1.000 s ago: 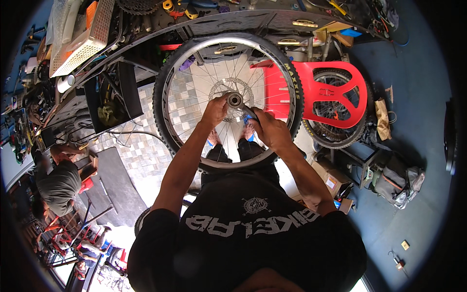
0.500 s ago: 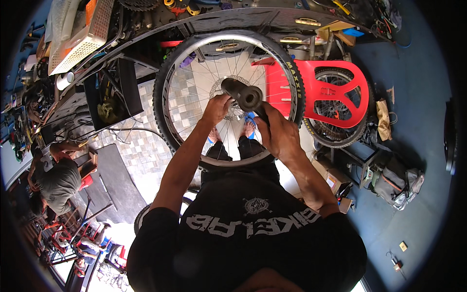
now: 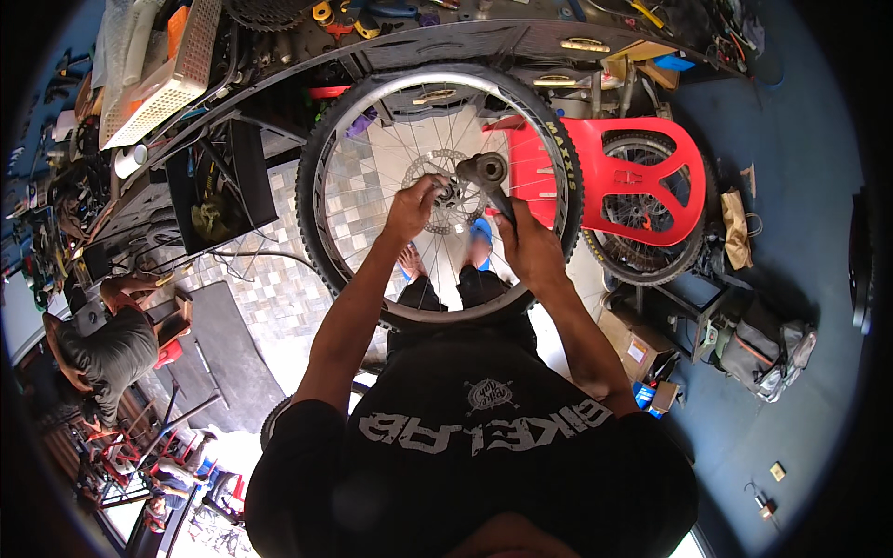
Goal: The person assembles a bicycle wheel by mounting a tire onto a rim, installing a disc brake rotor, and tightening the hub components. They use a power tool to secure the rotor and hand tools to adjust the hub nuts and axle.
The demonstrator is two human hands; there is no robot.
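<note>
Where half a second ago the dark hammer-like tool (image 3: 483,171) hung big and near the camera, head view, it now sits a little lower and farther right, its head up and right of the hub (image 3: 448,195) as seen from above. One second back its round end was right over the hub and hid it; now the hub shows between tool and fingers. My read: no blow or push is going in at this instant, a gap in the hub work, perhaps to check or reset something there. Bike wheel (image 3: 309,200) has barely moved, face up in front of the body, over the feet (image 3: 478,249); can't tell what bears its weight. Brake disc (image 3: 452,226) is on the upper side, around the hub. Pose: right hand (image 3: 535,249) wraps the tool's handle, gripped firm, over the wheel's right half, right forearm (image 3: 591,335) slanting in from lower right, head of the tool leaning left toward the hub. Left hand (image 3: 412,206) reaches in from the left, left forearm (image 3: 349,307) fairly straight, thumb and fingers drawn in at the hub's left side; can't tell whether they pinch a small part or just steady it.
</note>
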